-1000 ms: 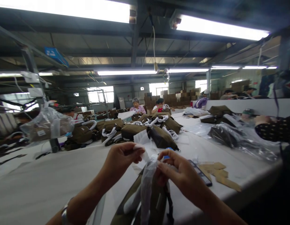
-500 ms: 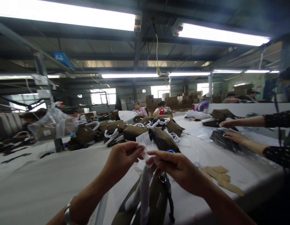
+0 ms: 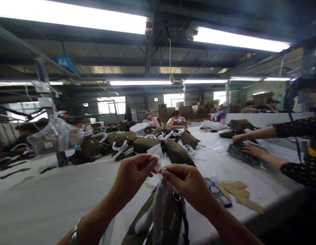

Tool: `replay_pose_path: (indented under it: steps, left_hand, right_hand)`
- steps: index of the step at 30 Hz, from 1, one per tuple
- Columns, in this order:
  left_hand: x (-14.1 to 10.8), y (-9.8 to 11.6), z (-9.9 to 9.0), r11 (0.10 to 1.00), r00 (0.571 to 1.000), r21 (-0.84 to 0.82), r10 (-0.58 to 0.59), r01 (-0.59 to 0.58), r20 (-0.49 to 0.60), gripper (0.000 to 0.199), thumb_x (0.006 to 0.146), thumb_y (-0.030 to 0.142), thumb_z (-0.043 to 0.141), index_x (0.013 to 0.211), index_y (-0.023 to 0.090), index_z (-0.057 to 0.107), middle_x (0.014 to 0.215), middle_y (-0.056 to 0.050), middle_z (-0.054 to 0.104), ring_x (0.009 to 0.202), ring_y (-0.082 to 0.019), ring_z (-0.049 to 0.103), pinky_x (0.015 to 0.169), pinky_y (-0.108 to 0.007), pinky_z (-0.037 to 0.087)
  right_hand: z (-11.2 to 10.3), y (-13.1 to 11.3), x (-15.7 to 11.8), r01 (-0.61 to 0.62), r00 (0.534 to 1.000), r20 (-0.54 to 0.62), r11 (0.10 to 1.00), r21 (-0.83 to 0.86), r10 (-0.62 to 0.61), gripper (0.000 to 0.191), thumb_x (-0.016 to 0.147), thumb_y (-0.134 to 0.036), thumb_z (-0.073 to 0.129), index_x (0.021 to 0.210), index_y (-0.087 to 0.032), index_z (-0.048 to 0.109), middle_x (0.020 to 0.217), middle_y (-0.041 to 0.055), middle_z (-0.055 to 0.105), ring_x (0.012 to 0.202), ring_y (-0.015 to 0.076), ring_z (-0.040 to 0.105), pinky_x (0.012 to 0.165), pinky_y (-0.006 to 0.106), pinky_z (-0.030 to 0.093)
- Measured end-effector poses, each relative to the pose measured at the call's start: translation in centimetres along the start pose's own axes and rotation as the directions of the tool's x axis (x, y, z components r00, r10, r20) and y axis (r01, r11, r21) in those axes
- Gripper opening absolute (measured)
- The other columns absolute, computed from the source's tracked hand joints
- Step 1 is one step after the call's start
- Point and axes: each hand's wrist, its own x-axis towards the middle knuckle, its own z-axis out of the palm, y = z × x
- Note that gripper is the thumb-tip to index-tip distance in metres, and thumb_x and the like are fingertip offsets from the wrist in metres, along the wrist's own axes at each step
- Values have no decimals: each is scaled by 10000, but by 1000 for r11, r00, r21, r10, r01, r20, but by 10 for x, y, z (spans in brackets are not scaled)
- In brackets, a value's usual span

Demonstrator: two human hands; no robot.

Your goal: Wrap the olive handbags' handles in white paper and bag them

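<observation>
A dark olive handbag [image 3: 170, 217] stands at the table's near edge in front of me, its handle [image 3: 160, 204] wrapped in white material. Above the handle, my left hand [image 3: 137, 168] pinches a small white strip [image 3: 154, 161], thin and curled at the fingertips; whether it is tape or paper I cannot tell. My right hand [image 3: 187, 180] is closed at the top of the handle, thumb and forefinger pressed together close to the strip's lower end. What lies between those right fingertips is too small to make out. A dark strap with a metal ring [image 3: 177, 196] hangs at the bag's right side.
Several olive bags with white-wrapped handles [image 3: 145, 144] are heaped across the table. A phone [image 3: 217, 192] and tan cardboard pieces [image 3: 246, 197] lie to the right. Beyond, a co-worker's hands [image 3: 252, 149] rest on a plastic-covered bag [image 3: 240, 154]. A plastic-bagged item [image 3: 55, 139] is at left.
My right thumb and forefinger have come together in a pinch, and that hand has shifted slightly, uncovering the phone. My left hand keeps its pinch. The co-worker's far hand has moved left.
</observation>
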Motion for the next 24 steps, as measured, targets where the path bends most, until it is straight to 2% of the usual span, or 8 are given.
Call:
replay_pose_path:
  steps: [3,7,9,12,15,18,21,24]
  left_hand:
    - [-3,0,3,997,999,67,48,-46,-19,243,893,389,680,866,160,756,664,9,712,586,-112,658,574,-170,553]
    - [-9,-3,3,942,978,269,208,-201,1,180,931,321,646,958,200,777,704,31,749,596,-100,688,577,-137,533]
    - [-12,-5,3,863,939,387,344,-325,22,162,922,233,650,1018,211,779,805,20,795,660,-106,737,616,-121,539]
    - [-16,-5,4,694,836,504,537,-515,114,220,931,150,622,1095,192,763,1013,-36,807,843,-136,776,753,-125,562]
    - [-23,2,5,612,784,515,578,-600,227,271,978,173,563,1197,178,723,1162,-75,770,1010,-174,753,865,-171,569]
    - [-27,11,4,770,868,399,436,-497,238,306,1024,250,500,1251,205,699,1198,-62,757,1057,-178,737,912,-205,567]
    - [-24,15,2,948,971,218,208,-230,121,342,1039,358,464,1226,215,713,1008,-34,803,857,-162,770,783,-213,609]
    - [-16,12,3,991,996,99,83,-87,43,265,935,375,655,1113,206,755,835,-1,804,712,-154,760,664,-184,608]
  right_hand:
    - [6,6,4,-113,993,-15,973,199,118,283,821,-457,744,927,-196,717,732,14,735,624,139,627,614,243,477]
    - [8,8,4,-101,994,-22,963,252,110,358,828,-429,740,1053,-215,562,695,-28,703,559,109,571,542,205,426]
    - [7,6,3,-95,995,-8,954,286,102,401,836,-432,741,1088,-222,510,709,-31,702,586,108,584,562,198,433]
    - [7,1,1,-103,994,4,937,333,108,441,838,-454,752,1110,-222,493,711,-40,687,591,93,562,571,186,425]
    - [7,-3,-1,-92,995,-5,920,382,101,470,817,-480,779,1102,-219,511,666,-69,626,588,79,518,568,171,411]
    - [8,-4,-2,-68,996,-18,910,409,83,465,826,-473,780,1109,-215,516,687,-60,647,600,77,539,582,171,428]
    - [10,-1,-3,-27,998,-39,916,401,47,427,852,-443,760,1116,-217,512,738,-25,713,621,95,602,602,187,472]
    - [11,3,-3,29,998,-69,942,335,-6,379,870,-411,738,1114,-227,514,750,-19,726,622,110,633,601,199,495]
